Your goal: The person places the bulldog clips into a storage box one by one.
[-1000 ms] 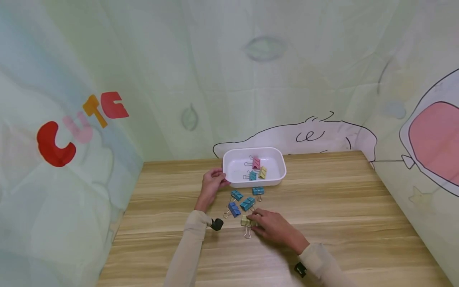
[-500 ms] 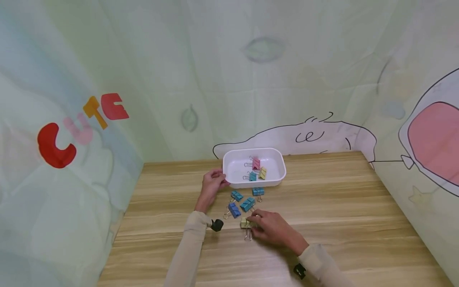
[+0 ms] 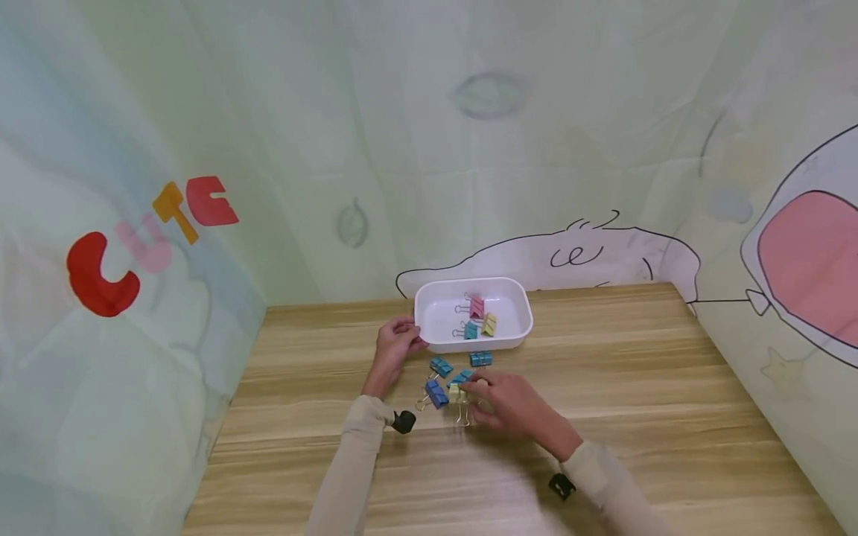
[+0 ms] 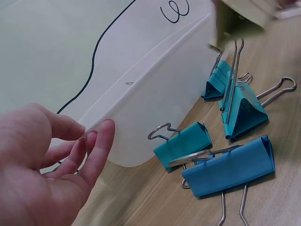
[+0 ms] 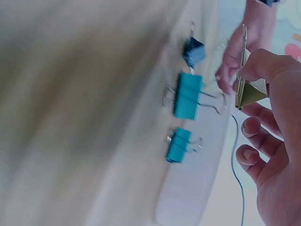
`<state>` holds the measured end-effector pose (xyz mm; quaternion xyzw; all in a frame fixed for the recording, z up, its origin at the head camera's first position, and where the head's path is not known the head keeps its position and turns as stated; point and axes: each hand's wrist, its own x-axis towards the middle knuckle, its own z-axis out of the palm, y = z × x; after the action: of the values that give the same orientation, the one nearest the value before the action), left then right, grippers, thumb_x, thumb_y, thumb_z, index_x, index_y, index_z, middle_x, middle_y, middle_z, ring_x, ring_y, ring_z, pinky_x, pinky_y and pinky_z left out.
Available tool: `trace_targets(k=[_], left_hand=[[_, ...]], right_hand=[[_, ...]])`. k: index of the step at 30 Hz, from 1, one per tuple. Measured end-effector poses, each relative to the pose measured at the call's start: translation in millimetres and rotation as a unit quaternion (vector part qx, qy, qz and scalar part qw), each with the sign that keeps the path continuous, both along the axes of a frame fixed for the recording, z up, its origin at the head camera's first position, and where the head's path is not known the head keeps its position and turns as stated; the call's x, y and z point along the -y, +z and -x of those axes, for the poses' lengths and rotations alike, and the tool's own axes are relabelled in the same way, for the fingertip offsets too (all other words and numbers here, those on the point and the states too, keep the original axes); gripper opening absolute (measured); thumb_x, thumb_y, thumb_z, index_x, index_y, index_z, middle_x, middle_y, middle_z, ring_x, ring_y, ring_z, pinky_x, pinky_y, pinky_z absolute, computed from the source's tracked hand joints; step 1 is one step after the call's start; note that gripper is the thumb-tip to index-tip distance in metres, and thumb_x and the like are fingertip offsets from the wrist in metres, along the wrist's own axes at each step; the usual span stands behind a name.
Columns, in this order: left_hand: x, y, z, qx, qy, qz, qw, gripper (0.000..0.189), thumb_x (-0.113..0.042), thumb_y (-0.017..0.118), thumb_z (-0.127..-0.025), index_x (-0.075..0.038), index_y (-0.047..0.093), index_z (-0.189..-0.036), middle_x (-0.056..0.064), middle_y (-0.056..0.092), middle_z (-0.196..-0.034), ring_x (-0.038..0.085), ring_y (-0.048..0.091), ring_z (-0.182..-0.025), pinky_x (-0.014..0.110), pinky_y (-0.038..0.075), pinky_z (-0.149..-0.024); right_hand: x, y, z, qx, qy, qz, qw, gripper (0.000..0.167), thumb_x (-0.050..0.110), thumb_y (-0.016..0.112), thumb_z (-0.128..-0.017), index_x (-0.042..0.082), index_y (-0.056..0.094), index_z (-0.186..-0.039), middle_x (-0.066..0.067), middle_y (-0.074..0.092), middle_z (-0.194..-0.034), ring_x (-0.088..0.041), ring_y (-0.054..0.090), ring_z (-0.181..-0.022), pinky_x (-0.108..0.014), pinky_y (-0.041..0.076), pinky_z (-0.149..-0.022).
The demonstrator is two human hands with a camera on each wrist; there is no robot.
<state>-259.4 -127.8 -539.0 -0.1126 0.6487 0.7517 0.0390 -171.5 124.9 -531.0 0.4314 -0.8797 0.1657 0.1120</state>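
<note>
My left hand (image 3: pixel 392 353) pinches the near left corner of the white tray (image 3: pixel 439 316) between thumb and fingers, as the left wrist view shows closely. My right hand (image 3: pixel 516 406) grips a yellow binder clip (image 3: pixel 457 394) between thumb and fingers, raised off the table with its wire handles hanging down. Between the hands lie a blue binder clip (image 4: pixel 230 167) and three teal ones: one (image 4: pixel 183 143) near the tray's left front, a larger one (image 4: pixel 244 113) partly behind the held clip in the head view, and another (image 3: pixel 480 359) close to the tray's front wall.
Inside the tray are a pink binder clip (image 3: pixel 477 307), a yellow binder clip (image 3: pixel 489 324) and a small teal clip (image 3: pixel 471 330). The wooden table (image 3: pixel 643 402) ends at a printed cloth backdrop (image 3: pixel 322 223) behind the tray.
My right hand has lifted the yellow binder clip and carried it a little forward towards the tray. The left hand stays on the tray, and the other clips have not moved.
</note>
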Motion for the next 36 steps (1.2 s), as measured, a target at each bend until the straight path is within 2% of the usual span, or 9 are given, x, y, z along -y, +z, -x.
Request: trace_targets(k=[7, 13, 20, 27, 33, 36], left_hand=[[0.1, -1.2, 0.6, -0.001, 0.002, -0.006, 1.0, 0.037, 0.006, 0.06, -0.101, 0.016, 0.051, -0.136, 0.019, 0.054, -0.112, 0.038, 0.068, -0.097, 0.04, 0.064, -0.09], [-0.1, -0.5, -0.7, -0.005, 0.0, -0.006, 1.0, 0.038, 0.006, 0.06, -0.101, 0.017, 0.05, -0.136, 0.02, 0.055, -0.11, 0.039, 0.068, -0.097, 0.032, 0.066, -0.082], [0.4, 0.3, -0.7, -0.016, 0.003, -0.006, 0.9998, 0.037, 0.007, 0.059, -0.1, 0.018, 0.049, -0.134, 0.018, 0.055, -0.107, 0.036, 0.069, -0.092, 0.026, 0.066, -0.076], [0.4, -1.5, 1.4, 0.001, 0.002, 0.0, 1.0, 0.038, 0.004, 0.06, -0.102, 0.015, 0.05, -0.137, 0.019, 0.054, -0.112, 0.035, 0.069, -0.095, 0.027, 0.065, -0.078], [0.6, -1.8, 2.2, 0.002, 0.003, 0.003, 1.0, 0.038, 0.004, 0.06, -0.102, 0.014, 0.051, -0.137, 0.019, 0.054, -0.111, 0.036, 0.069, -0.097, 0.026, 0.065, -0.077], [0.4, -1.3, 1.8, -0.001, 0.003, 0.004, 1.0, 0.037, 0.003, 0.06, -0.102, 0.014, 0.052, -0.136, 0.019, 0.054, -0.111, 0.038, 0.068, -0.099, 0.027, 0.066, -0.078]], right_hand=[[-8.3, 22.3, 20.0, -0.034, -0.015, 0.012, 0.9993, 0.035, 0.021, 0.082, -0.089, 0.012, 0.076, -0.122, -0.005, 0.071, -0.111, -0.012, 0.066, -0.082, -0.025, 0.06, -0.063], [-22.0, 35.1, 40.9, -0.052, -0.06, 0.031, 0.9964, 0.035, 0.021, 0.084, -0.087, 0.012, 0.077, -0.12, -0.006, 0.071, -0.109, -0.015, 0.065, -0.076, -0.028, 0.059, -0.056], [-38.5, 51.3, 60.4, -0.055, -0.111, 0.054, 0.9908, 0.032, 0.019, 0.082, -0.089, 0.01, 0.077, -0.119, -0.01, 0.07, -0.109, -0.02, 0.065, -0.076, -0.035, 0.059, -0.057], [-45.9, 56.5, 69.4, -0.052, -0.144, 0.07, 0.9858, 0.033, 0.02, 0.079, -0.09, 0.007, 0.076, -0.119, -0.013, 0.069, -0.109, -0.025, 0.065, -0.076, -0.04, 0.059, -0.057], [-46.6, 56.9, 75.0, -0.037, -0.165, 0.074, 0.9828, 0.031, 0.02, 0.079, -0.091, 0.006, 0.076, -0.119, -0.013, 0.069, -0.108, -0.024, 0.062, -0.072, -0.037, 0.056, -0.053], [-46.7, 57.0, 77.8, -0.031, -0.184, 0.077, 0.9795, 0.033, 0.023, 0.077, -0.093, 0.006, 0.075, -0.122, -0.015, 0.069, -0.111, -0.027, 0.065, -0.075, -0.04, 0.059, -0.055]])
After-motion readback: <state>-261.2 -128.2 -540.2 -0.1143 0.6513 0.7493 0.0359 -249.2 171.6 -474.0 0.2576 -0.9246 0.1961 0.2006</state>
